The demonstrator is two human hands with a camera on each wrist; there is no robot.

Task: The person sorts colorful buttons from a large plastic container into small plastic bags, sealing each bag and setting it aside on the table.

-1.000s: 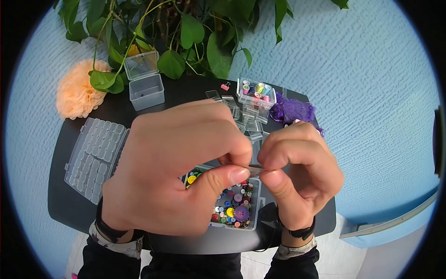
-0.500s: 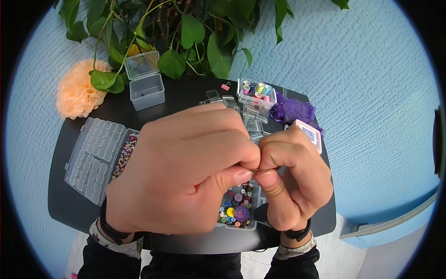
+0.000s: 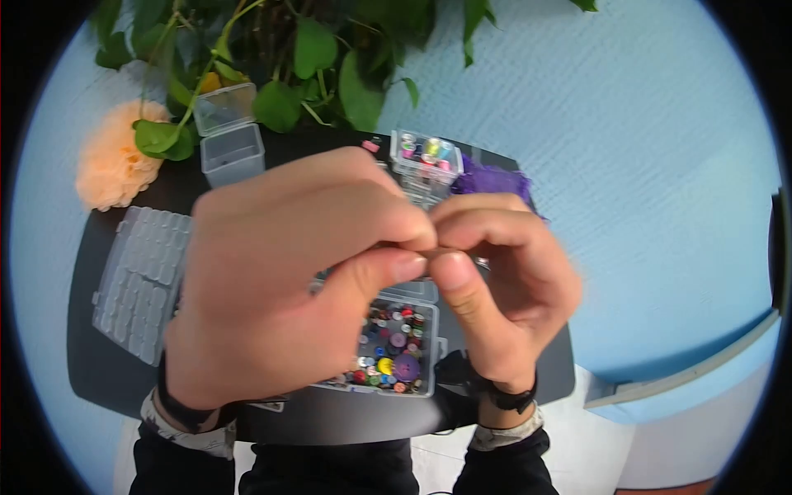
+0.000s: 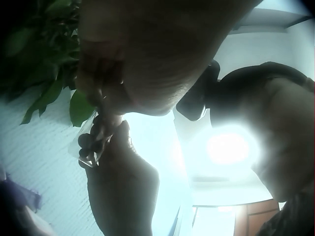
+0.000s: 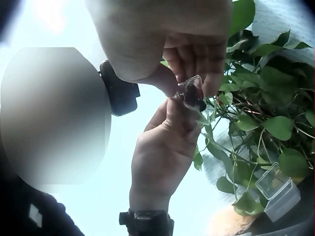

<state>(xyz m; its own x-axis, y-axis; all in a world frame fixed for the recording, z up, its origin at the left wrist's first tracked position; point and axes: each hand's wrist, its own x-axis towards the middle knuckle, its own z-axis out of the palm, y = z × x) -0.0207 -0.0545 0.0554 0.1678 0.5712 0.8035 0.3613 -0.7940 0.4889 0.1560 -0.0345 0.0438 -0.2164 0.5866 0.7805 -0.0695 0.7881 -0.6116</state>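
Note:
Above the table, both hands meet fingertip to fingertip at a small clear plastic box (image 5: 197,81). In the left wrist view, dark round pieces (image 4: 86,142) show inside its transparent wall. My left hand (image 3: 289,264) pinches one side between thumb and curled index finger. From the other side, my right hand (image 3: 516,280) pinches it with thumb and index finger. The head view shows little of the box, since the fingers cover most of it. Below the hands stands a clear case (image 3: 434,346) of mixed buttons (image 3: 404,367), partly hidden by the left hand.
A lidded compartment case (image 3: 136,280) lies at the left of the black table (image 3: 330,425). Farther back are an open clear box (image 3: 233,157), a box of thread spools (image 3: 426,157) and purple netting (image 3: 495,183). A peach pom-pom (image 3: 120,157) and a leafy plant (image 3: 313,49) border the table.
The fingertips closed in on each other, then both hands rose a little in the head view, still pinching the small box. The whole head view has shifted, moving the table leftward.

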